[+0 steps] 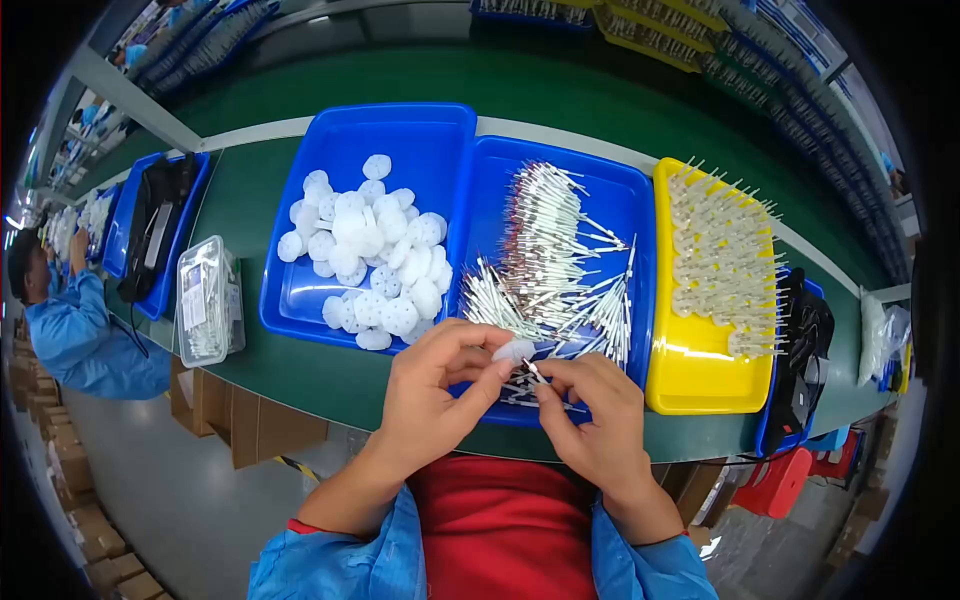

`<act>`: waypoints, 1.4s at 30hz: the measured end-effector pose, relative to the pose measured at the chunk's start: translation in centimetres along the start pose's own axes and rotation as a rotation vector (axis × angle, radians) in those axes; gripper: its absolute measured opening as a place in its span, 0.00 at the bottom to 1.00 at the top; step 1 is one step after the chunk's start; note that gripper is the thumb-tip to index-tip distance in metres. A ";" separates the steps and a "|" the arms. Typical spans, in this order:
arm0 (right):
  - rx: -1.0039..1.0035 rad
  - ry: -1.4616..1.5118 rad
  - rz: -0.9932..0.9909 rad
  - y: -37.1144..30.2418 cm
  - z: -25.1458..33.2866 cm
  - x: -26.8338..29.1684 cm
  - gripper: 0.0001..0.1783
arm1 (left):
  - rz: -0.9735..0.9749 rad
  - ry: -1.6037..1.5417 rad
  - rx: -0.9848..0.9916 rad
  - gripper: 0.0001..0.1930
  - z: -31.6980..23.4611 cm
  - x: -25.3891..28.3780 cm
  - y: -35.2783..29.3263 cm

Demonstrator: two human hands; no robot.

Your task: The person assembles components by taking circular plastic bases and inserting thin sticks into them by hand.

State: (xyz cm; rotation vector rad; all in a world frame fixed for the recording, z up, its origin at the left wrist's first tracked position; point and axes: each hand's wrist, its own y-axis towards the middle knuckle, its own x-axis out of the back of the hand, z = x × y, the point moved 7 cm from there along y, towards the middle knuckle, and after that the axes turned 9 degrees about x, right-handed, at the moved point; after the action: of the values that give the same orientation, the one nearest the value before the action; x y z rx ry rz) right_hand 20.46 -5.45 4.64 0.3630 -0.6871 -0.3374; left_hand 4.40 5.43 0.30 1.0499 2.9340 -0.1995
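Along a green tabletop (245, 190), toward the left, a blue tray (400, 135) with a loose heap of white discs (360, 235), one kind kept to itself, presumably to avoid mixing. Close beside, a second blue tray (620, 190) with slim white rods (545, 230) bundled mostly side by side, perhaps for easy picking one at a time. Farther right, a yellow tray (700, 380) with rows of translucent-ended pieces (715, 250), pins mostly pointing right, maybe ordered so to prevent tangling. Well off to the left, apart from the trays, a clear plastic box (210, 310).

Fingers of the left hand (435, 375) pinched on a single disc (514, 351), tilted, over the near part of the second blue tray, likely for a clear view. Fingers of the right hand (600, 405) pinched on a single rod (535, 372), just beside the disc, with a fingertip grip apparently for fine control. Touching or slightly apart: cannot tell.
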 end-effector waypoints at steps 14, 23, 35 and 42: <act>-0.118 0.146 0.117 -0.5 -1.0 0.0 0.12 | 0.012 -0.022 0.008 0.11 0.0 0.2 -0.5; -0.281 0.297 0.005 -1.9 -1.6 -1.5 0.08 | 0.069 0.067 -0.012 0.11 -1.1 -0.2 -0.4; -0.101 0.153 -0.045 -1.2 -0.2 -1.2 0.07 | 0.052 0.076 -0.064 0.09 -0.8 0.0 -0.2; -0.117 0.126 0.053 -0.6 -0.5 -1.2 0.07 | 0.073 0.330 -0.171 0.11 -1.7 -0.5 -0.2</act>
State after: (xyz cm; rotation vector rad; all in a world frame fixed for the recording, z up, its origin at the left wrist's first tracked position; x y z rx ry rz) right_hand 19.77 -5.37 3.40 0.2519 -0.5501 -0.3008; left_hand 4.68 5.14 2.01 1.2691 3.1118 0.2470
